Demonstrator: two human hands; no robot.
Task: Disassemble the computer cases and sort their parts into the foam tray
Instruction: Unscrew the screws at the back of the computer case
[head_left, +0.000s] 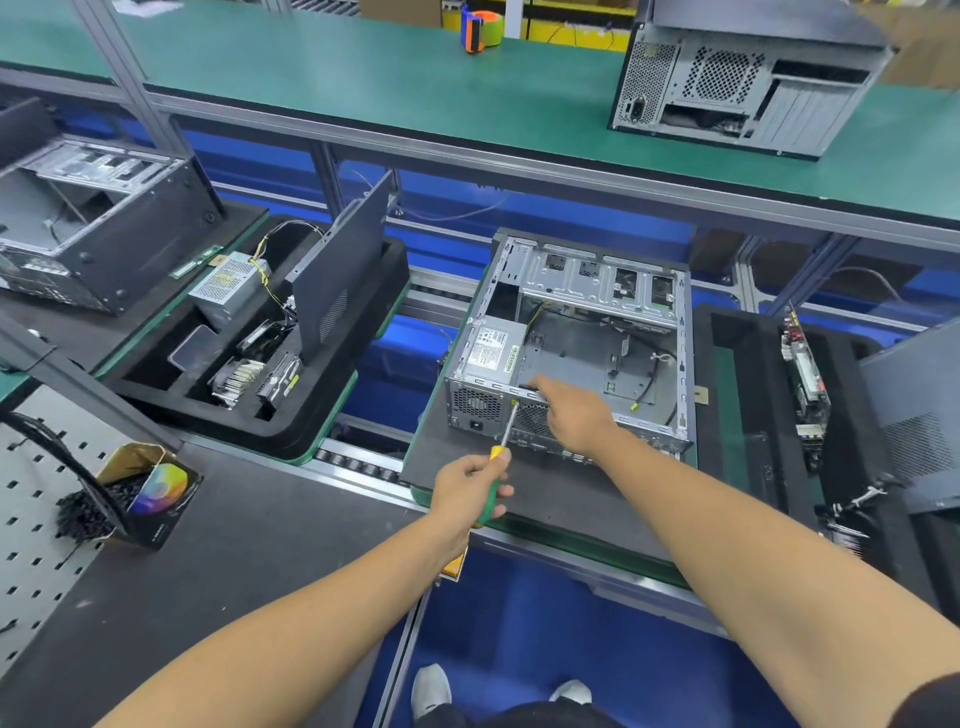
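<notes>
An open silver computer case (597, 291) lies on a dark pallet in the middle, its power supply (491, 351) still inside at the near left corner. My left hand (470, 491) grips a green and yellow screwdriver (505, 434), whose tip meets the case's rear panel beside the power supply. My right hand (574, 413) rests on the case's rear top edge, its fingers curled over the rim. A black foam tray (363, 312) to the left holds a power supply, a heat sink, a drive and a leaning side panel. Another foam tray (758, 415) stands at the right.
Another open case (98, 228) lies at the far left. A third case (743, 83) stands on the green upper shelf, near a tape dispenser (480, 28). A box of black screws (135, 493) sits on the near left bench. A circuit board (805, 379) stands in the right tray.
</notes>
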